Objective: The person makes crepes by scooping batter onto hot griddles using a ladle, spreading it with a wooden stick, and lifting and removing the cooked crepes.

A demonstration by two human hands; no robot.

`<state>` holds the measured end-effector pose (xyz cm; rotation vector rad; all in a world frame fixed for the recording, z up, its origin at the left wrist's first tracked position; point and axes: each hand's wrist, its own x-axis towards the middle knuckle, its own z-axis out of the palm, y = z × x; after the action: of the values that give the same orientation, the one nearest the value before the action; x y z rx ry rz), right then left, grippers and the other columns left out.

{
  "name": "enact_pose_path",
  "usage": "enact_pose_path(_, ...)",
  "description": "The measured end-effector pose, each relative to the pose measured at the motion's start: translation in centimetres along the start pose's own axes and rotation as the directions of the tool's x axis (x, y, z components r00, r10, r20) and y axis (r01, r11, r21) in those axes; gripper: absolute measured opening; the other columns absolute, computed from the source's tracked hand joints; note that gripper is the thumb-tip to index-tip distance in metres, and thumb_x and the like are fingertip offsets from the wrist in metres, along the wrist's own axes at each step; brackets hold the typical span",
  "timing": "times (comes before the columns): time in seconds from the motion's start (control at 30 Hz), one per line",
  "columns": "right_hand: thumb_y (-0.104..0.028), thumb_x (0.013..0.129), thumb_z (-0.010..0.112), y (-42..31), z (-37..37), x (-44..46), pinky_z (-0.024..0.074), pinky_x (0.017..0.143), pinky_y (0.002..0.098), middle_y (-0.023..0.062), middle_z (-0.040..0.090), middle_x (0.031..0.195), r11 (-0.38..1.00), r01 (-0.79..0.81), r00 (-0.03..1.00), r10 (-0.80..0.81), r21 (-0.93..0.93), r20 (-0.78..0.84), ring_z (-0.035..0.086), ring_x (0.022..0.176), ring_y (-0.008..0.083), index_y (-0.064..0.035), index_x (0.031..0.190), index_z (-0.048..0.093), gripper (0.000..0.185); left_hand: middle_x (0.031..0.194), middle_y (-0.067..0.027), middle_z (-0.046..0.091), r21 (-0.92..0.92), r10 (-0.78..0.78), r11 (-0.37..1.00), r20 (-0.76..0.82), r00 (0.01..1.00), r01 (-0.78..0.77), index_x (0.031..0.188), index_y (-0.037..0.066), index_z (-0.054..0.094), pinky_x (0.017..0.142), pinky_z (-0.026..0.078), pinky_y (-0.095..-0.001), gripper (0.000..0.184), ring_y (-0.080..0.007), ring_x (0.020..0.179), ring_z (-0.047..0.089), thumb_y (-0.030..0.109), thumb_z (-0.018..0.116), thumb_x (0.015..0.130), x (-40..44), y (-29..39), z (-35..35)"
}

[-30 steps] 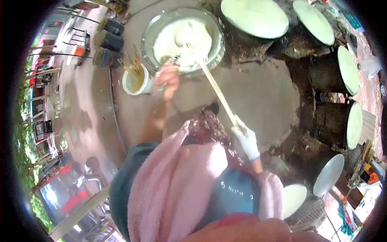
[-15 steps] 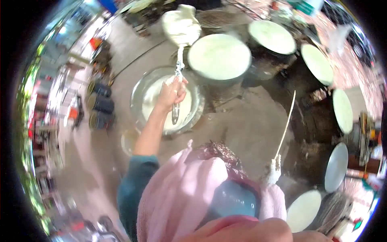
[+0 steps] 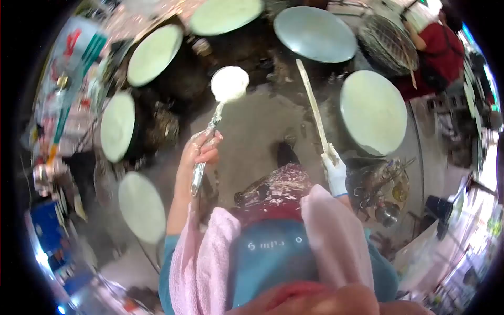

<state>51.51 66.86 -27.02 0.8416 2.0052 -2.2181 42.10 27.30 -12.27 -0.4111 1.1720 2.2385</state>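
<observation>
My left hand [image 3: 202, 149], bare and smeared with white, is wrapped round the handle of a ladle [image 3: 230, 85] whose round head is full of white batter. The ladle hangs in front of me, below the far pans. My right hand [image 3: 334, 170], in a white glove, is closed on a long, flat wooden stick [image 3: 314, 107] that points forward, toward a bare grey pan [image 3: 315, 35]. To the right of the stick lies a round pan [image 3: 374, 113] covered with a pale layer.
More pale-coated round pans stand in an arc: far pan [image 3: 226, 16], upper-left pan [image 3: 155, 55], left pan [image 3: 117, 127] and lower-left pan [image 3: 142, 207]. A woven round tray [image 3: 387, 44] is beside a person in red [image 3: 441, 55]. Some clutter [image 3: 386, 191] lies on the right floor.
My body has turned to the right, so the pans have swung left in view. The ladle has moved away from the batter bowl, which is out of view. Both hands keep their tools.
</observation>
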Motion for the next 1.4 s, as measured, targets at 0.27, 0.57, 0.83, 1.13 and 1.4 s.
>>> enact_pose_path(0.27,-0.014,0.090,0.065,-11.7,-4.5,13.6,0.0353,0.046,0.0173,-0.0065,0.056,0.077,0.981,-0.119,0.954,0.156,0.156,-0.255,0.045,0.056,0.0015,-0.0106,0.140,0.047,0.053,0.054,0.0085,0.036,0.203,-0.169,0.972,0.238,0.956,0.121,0.097,0.001,0.059,0.036,0.021,-0.0188,0.028,-0.0002,0.035,0.029,0.027,0.048,0.099,26.4,9.0,21.4)
enact_pose_path(0.57,-0.026,0.092,0.058,-19.6,-2.0,30.5,0.0503,0.082,0.0355,0.0166,0.064,0.115,0.894,0.003,0.872,-0.222,-0.448,-0.436,0.064,0.098,0.0256,-0.0153,0.142,0.043,0.053,0.056,0.0044,0.034,0.332,-0.214,0.934,0.224,0.951,0.132,0.091,-0.003,0.050,0.043,0.025,-0.0252,0.030,-0.0062,0.040,0.027,0.022,0.038,0.103,52.5,4.7,33.5)
enact_pose_path(0.83,-0.033,0.094,0.054,-16.9,3.8,36.2,0.0495,0.075,0.0398,0.0138,0.066,0.105,0.769,-0.346,0.812,-0.041,-0.537,-0.582,0.064,0.083,0.0296,-0.0179,0.142,0.041,0.052,0.057,-0.0069,0.052,0.839,0.283,0.322,0.358,0.890,-0.439,0.076,-0.002,0.056,0.047,0.041,-0.0346,0.029,-0.0178,0.050,0.052,0.023,0.062,0.090,65.6,1.3,26.6)
enact_pose_path(1.13,-0.036,0.091,0.056,-22.3,10.4,39.7,0.0496,0.071,0.0393,0.0195,0.068,0.093,0.821,-0.343,0.748,-0.056,-0.457,-0.661,0.066,0.082,0.0314,-0.0163,0.131,0.055,0.044,0.072,-0.0092,0.058,0.692,0.480,0.230,0.531,0.698,-0.684,0.104,0.001,0.053,0.055,0.046,-0.0300,0.019,-0.0135,0.060,0.055,0.016,0.057,0.094,65.6,17.4,20.3)
enact_pose_path(1.4,-0.035,0.091,0.063,-20.4,11.3,43.9,0.0481,0.064,0.0279,0.0069,0.067,0.085,0.929,-0.356,0.859,0.369,0.102,-0.356,0.061,0.070,0.0162,-0.0115,0.135,0.053,0.051,0.055,0.0037,0.042,0.770,0.088,0.547,0.337,0.937,-0.328,0.083,0.007,0.048,0.038,0.029,-0.0218,0.019,-0.0053,0.042,0.038,0.018,0.054,0.097,60.3,21.3,14.4)
